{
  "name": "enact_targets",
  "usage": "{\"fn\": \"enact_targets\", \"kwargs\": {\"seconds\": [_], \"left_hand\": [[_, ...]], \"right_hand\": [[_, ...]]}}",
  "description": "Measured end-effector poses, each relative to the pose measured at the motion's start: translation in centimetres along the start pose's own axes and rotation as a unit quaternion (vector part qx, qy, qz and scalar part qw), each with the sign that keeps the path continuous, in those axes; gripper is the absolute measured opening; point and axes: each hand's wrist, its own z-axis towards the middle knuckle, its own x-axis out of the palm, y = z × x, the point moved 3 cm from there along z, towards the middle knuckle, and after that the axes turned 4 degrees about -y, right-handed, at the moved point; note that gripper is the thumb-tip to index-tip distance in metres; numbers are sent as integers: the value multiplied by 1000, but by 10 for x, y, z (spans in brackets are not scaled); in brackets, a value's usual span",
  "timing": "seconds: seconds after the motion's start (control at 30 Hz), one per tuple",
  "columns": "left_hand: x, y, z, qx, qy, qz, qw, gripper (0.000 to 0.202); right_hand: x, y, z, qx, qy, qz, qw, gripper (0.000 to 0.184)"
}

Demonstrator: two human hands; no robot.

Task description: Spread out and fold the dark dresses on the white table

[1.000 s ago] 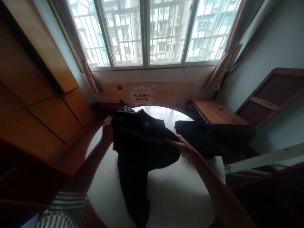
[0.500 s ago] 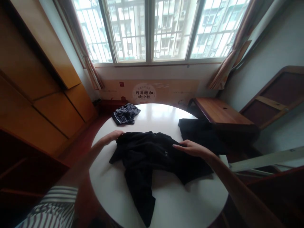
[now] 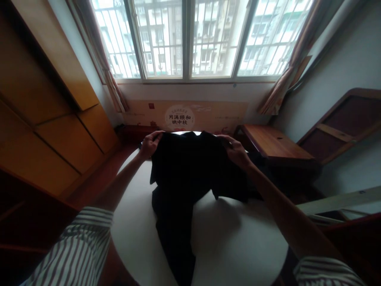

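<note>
A black garment (image 3: 181, 171) is held up by its far edge between my two hands, its upper part lifted off the white round table (image 3: 235, 238). One long sleeve or leg (image 3: 178, 238) hangs down and trails toward the table's near edge. My left hand (image 3: 151, 143) pinches the upper left corner, thumb and fingers closed on the cloth. At the upper right, my right hand (image 3: 235, 149) grips the same edge with its fingers. Whether the piece is a top or trousers I cannot tell.
Behind the raised cloth, the dark folded fabric at the table's right is mostly hidden. A brown wooden desk (image 3: 276, 141) stands beyond the right side. Orange-brown cabinets (image 3: 65, 135) line the left wall. A barred window (image 3: 186, 39) is ahead, with a printed banner (image 3: 143, 115) below it.
Both hands have moved up and away from me, lifting the black garment's far edge off the table. My right hand has gone from resting on the cloth to gripping its edge.
</note>
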Motion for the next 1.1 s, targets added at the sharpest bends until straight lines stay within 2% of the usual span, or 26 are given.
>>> {"fn": "enact_targets", "kwargs": {"seconds": [0.1,0.17,0.2,0.27,0.33,0.4,0.5,0.57,0.6,0.67,0.77,0.83,0.97,1.1], "left_hand": [[9,-19,38,22,-15,22,999,30],[20,-28,46,28,-5,30,999,28],[25,-30,43,31,0,33,999,27],[34,-33,20,47,36,46,997,24],[39,-33,-23,70,117,73,988,22],[35,-26,-75,67,200,114,971,26],[15,-5,-138,-23,204,178,962,36],[7,8,-161,-97,204,194,955,47],[7,13,-167,-123,211,190,951,47],[13,16,-170,-132,222,165,952,41],[26,6,-162,-74,191,114,972,36],[32,-4,-158,-53,180,74,979,32],[33,-18,-155,-84,204,-10,975,33],[26,-20,-149,-140,156,-65,976,40]], "right_hand": [[0,4,52,10,-59,-156,986,45],[10,9,65,27,-49,-264,963,48],[17,14,62,22,-28,-298,954,47],[34,25,34,-13,42,-311,949,39],[49,39,-18,-52,142,-256,955,29],[56,53,-80,-66,238,-188,951,29],[57,77,-156,-89,317,-115,937,49],[59,89,-182,-94,344,-99,929,62],[63,93,-188,-97,352,-99,926,62],[73,98,-188,-108,361,-111,920,53],[92,97,-170,-136,361,-158,909,51],[101,95,-153,-131,356,-198,904,53],[107,92,-129,-93,352,-265,893,59],[105,94,-124,-94,344,-266,896,37]]}}
